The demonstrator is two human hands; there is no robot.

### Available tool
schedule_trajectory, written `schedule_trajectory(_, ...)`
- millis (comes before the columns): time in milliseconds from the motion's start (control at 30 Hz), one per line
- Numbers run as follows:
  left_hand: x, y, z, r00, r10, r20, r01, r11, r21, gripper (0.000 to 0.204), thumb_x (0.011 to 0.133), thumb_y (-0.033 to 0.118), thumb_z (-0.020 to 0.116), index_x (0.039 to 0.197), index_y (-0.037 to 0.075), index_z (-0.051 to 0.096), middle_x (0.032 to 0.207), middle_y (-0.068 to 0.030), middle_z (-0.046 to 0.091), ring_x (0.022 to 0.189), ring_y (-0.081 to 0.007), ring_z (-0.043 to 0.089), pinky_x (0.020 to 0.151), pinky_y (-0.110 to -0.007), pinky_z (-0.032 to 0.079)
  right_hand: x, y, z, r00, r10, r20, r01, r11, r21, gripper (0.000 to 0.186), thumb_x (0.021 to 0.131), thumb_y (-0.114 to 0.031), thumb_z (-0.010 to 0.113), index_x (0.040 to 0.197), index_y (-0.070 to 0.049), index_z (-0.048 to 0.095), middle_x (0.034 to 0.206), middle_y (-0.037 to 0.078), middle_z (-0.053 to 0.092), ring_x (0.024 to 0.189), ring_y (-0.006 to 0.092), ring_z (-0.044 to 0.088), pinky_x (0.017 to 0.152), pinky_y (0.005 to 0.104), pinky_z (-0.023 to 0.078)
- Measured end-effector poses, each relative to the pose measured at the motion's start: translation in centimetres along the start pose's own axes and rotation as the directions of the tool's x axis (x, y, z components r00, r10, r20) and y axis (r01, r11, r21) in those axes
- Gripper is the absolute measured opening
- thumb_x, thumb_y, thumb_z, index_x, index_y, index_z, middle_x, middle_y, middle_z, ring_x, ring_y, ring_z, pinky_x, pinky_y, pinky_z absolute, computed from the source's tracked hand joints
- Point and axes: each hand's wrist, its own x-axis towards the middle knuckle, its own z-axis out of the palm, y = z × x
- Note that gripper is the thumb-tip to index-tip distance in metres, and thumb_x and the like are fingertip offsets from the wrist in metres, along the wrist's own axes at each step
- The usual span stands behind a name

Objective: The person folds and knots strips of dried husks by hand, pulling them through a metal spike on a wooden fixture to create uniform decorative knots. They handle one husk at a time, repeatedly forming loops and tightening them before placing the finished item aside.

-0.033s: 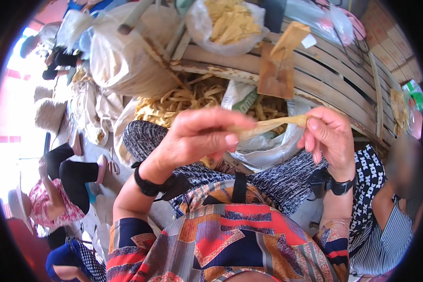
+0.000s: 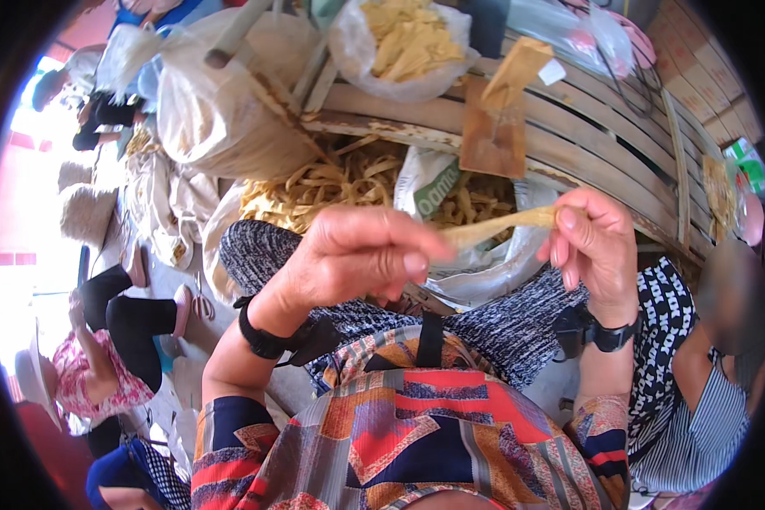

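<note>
Seemingly, the step is straightening a strip (image 2: 503, 226) above the sack (image 2: 478, 286), its right end pinched in the right hand (image 2: 597, 251), the other at the left hand (image 2: 353, 255), whose grip I cannot tell, so the next move calls for light, even tension.

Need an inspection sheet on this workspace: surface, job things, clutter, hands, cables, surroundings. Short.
Surface: slatted wooden bench ahead, wooden board at its near edge.
Job things: yellow strip spans between the hands; open white sack holding more strips below.
Clutter: bag of yellow pieces on the bench; large pale sack to the left.
Hands: right hand pinches one strip end; left hand at the other, blurred, grip unclear.
Cables: thin dark cord on the bench, far right.
Surroundings: people seated left and right; stacked boxes upper right.
</note>
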Motion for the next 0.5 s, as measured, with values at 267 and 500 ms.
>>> schedule_trajectory(267,4.1,-2.5,0.9,0.946,-0.316,0.067,0.309,0.946,0.099,0.033,0.081,0.031,0.068,0.093,0.0,0.066,0.078,-0.0048,0.064,0.072,-0.0106,0.057,0.063,-0.026,0.045,-2.1,1.7,5.3,0.911,-0.19,0.365,0.221,0.974,-0.045,0.022,0.095,-0.014,0.047,0.105,0.003,0.057,0.083,0.012,0.068,0.06,0.0125,0.065,0.052,0.0228,0.051)
schedule_trajectory(500,3.7,-1.8,1.6,0.964,-0.264,0.019,0.249,0.882,-0.4,0.021,0.078,-0.008,0.057,0.097,0.001,0.055,0.096,-0.0126,0.064,0.076,-0.017,0.064,0.062,-0.024,0.053,-1.0,4.5,4.1,0.993,0.121,0.001,-0.121,0.993,0.006,0.02,0.093,-0.021,0.054,0.091,-0.001,0.056,0.068,0.005,0.06,0.049,0.009,0.056,0.044,0.019,0.043)
